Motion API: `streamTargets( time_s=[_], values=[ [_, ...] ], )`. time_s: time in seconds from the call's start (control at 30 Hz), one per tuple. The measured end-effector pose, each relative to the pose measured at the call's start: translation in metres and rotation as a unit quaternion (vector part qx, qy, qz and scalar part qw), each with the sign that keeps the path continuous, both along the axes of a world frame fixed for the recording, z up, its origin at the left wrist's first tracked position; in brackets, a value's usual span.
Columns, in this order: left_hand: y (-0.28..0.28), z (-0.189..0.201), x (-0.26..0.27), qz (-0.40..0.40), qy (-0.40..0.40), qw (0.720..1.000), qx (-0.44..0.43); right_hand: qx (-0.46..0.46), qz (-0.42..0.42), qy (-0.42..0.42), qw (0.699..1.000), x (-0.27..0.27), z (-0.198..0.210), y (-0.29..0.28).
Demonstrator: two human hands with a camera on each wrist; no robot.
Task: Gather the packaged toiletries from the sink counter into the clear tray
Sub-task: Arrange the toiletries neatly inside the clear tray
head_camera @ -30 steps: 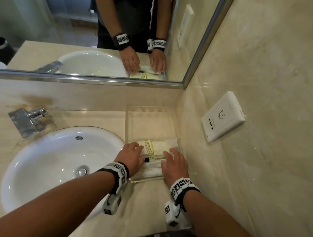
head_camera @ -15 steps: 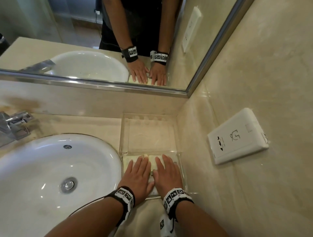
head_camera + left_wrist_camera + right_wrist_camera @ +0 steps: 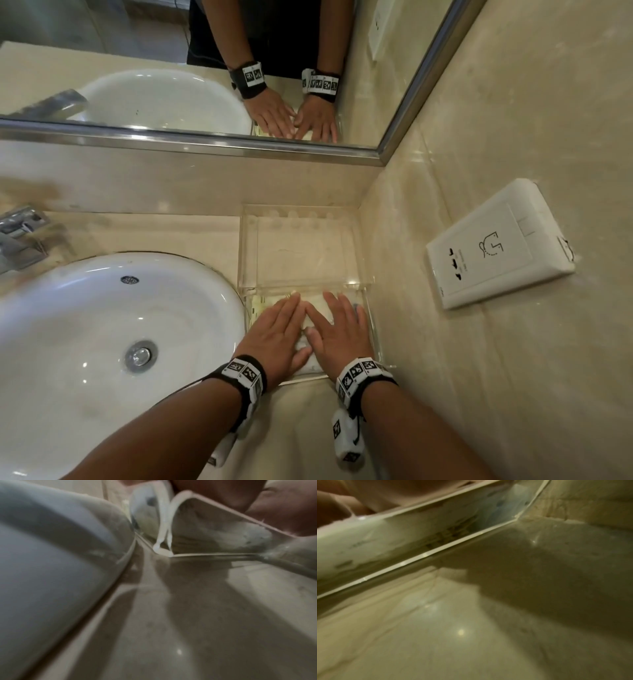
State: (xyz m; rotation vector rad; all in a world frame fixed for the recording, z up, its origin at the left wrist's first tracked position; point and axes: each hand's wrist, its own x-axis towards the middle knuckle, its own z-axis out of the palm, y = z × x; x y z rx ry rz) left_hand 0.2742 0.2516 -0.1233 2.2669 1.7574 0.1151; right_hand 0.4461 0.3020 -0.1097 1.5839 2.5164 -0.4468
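A clear tray [image 3: 373, 329] sits on the counter in the corner, to the right of the sink. White packaged toiletries [image 3: 317, 303] lie in its near compartment. My left hand [image 3: 277, 329] and right hand [image 3: 339, 329] lie side by side, palms down with straight fingers, pressing flat on the packets. The hands hide most of the packets. The tray's far compartment [image 3: 301, 253] holds nothing I can make out. In the left wrist view the tray's clear wall [image 3: 214, 534] shows the white packets behind it. The right wrist view shows the tray wall [image 3: 402, 540] with packets inside.
A white sink basin [image 3: 102, 335] takes up the left, with a chrome tap [image 3: 20, 236] behind it. A mirror [image 3: 171, 68] runs along the back wall. A white wall socket [image 3: 496, 243] sits on the right wall, close to the tray.
A second ago both hands had curled fingers around a small dark-tipped item over the tray. They have since flattened and slid forward onto the packets. The head view has tilted down.
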Motion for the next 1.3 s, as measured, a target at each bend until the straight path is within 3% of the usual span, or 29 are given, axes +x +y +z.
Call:
streamTargets(
  time_s=[0.3, 0.6, 1.0, 1.3],
  values=[
    [-0.0023, 0.0041, 0.0001, -0.011, 0.040, 0.999, 0.007, 0.022, 0.008, 0.006, 1.000, 0.0033, -0.0082, -0.0004],
    [-0.0002, 0.0077, 0.0023, 0.031, 0.043, 0.998, -0.035, 0.007, -0.005, 0.006, 1.000, 0.0043, -0.0030, -0.0004],
    [0.0013, 0.0056, 0.0006, -0.003, 0.040, 0.999, -0.017, -0.005, -0.003, -0.025, 1.000, -0.0004, 0.0002, 0.0002],
    [0.0024, 0.0094, 0.0017, 0.007, 0.049, 0.997, -0.052, 0.018, -0.004, 0.012, 1.000, 0.0036, -0.0038, 0.0006]
  ],
)
